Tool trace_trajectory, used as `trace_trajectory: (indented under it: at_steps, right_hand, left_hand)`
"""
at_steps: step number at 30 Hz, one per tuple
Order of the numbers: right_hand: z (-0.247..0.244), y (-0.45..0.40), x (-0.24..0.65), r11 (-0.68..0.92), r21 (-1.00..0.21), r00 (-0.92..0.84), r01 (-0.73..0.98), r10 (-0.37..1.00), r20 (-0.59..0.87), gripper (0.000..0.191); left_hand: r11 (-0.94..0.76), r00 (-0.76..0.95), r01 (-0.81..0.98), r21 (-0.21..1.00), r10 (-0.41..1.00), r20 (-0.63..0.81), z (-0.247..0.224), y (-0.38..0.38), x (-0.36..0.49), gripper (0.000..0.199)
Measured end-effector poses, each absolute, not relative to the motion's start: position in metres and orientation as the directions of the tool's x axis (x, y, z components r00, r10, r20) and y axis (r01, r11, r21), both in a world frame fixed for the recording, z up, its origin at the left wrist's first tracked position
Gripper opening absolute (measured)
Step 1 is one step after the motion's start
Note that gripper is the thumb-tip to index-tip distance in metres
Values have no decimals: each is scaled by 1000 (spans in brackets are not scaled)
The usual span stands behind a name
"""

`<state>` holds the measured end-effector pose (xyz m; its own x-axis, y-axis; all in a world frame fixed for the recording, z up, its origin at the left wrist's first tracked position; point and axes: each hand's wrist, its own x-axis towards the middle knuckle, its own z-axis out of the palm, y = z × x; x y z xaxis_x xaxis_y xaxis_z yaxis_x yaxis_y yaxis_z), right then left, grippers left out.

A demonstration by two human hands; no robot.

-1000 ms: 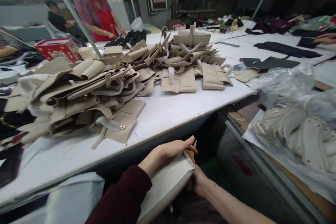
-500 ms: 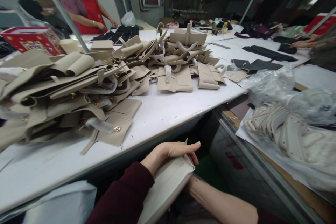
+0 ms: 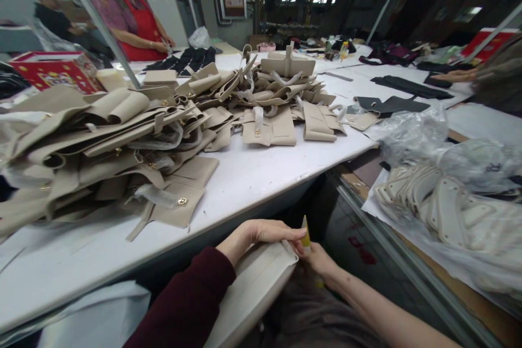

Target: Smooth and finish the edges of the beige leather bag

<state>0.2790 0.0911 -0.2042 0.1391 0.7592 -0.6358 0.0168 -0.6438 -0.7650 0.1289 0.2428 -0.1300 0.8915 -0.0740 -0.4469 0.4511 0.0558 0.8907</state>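
My left hand [image 3: 271, 232] is closed over the far end of a pale cream fabric piece [image 3: 253, 288], which lies across my lap and partly under my left forearm. Beside its fingertips, my right hand [image 3: 320, 262] grips a thin yellow item [image 3: 305, 235]; its pointed tip sticks up between the two hands, and a bit of yellow also shows below the right hand. The right fingers are partly hidden behind the left ones. Both hands are just below the edge of the white table [image 3: 261, 179].
Beige leather-like bag pieces [image 3: 118, 136] with gold clasps are heaped on the table. To the right, a lower surface holds cream parts [image 3: 452, 206] and clear plastic [image 3: 420, 130]. A person in a red apron [image 3: 142, 27] stands behind the table; another person's hands [image 3: 457, 76] are at far right.
My right hand has come out from beneath the cream piece to its far end, and more of the yellow item shows. My left thumb has lowered onto it. The view has shifted slightly.
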Motion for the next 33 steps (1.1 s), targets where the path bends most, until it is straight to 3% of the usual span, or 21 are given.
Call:
trace_trajectory:
  at_steps: [4, 8, 11, 25, 33]
  right_hand:
    - [-178, 64, 351, -643, -752, 195, 146, 764, -615, 46]
    - [-130, 49, 379, -629, -687, -43, 363, 725, -687, 51]
    - [-110, 54, 358, -572, -699, -189, 429, 700, -689, 45]
    - [-117, 89, 315, -340, -703, -235, 625, 776, -585, 37]
    - [-125, 89, 308, -361, -702, -232, 614, 767, -598, 40]
  left_hand:
    - [41, 877, 475, 879, -105, -469, -131, 246, 129, 59]
    - [75, 846, 523, 849, -166, -506, -136, 248, 129, 68]
    - [73, 854, 507, 859, -175, -490, -140, 248, 129, 67]
    - [-154, 850, 492, 857, -127, -511, -132, 254, 132, 76]
    - [-175, 855, 478, 861, -134, -501, -130, 256, 132, 83]
